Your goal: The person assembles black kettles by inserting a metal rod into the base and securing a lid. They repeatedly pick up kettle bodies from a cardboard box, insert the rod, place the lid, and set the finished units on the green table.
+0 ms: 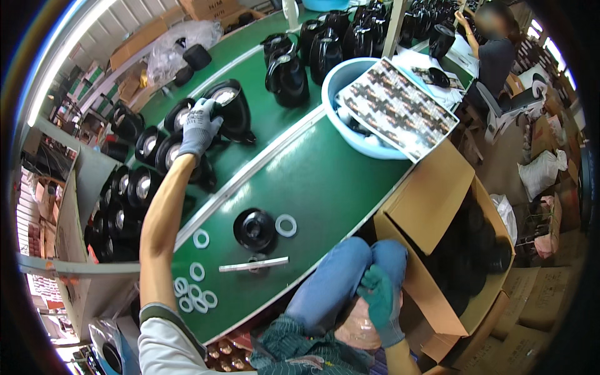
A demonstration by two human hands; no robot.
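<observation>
My left hand (201, 127), in a grey glove, reaches across the green bench and grips the rim of a black pot-shaped housing (234, 115) with a shiny inside. More black housings (149, 145) crowd to its left. In front of me lie a round black lid-like part (255, 229) and a pale ring (285, 225). A thin silvery bar (253, 265) rests nearer to me, with several pale rings (197, 271) to its left. My right hand (379, 299), in a green-coated glove, is over my lap, its fingers loosely bent and nothing visible in it.
A light-blue basin (334, 119) bears a patterned sheet (400, 106). An open cardboard box (431, 300) of black parts stands at my right. A pale rail (275, 147) runs along the bench (325, 194). Another person (497, 56) sits at the far right.
</observation>
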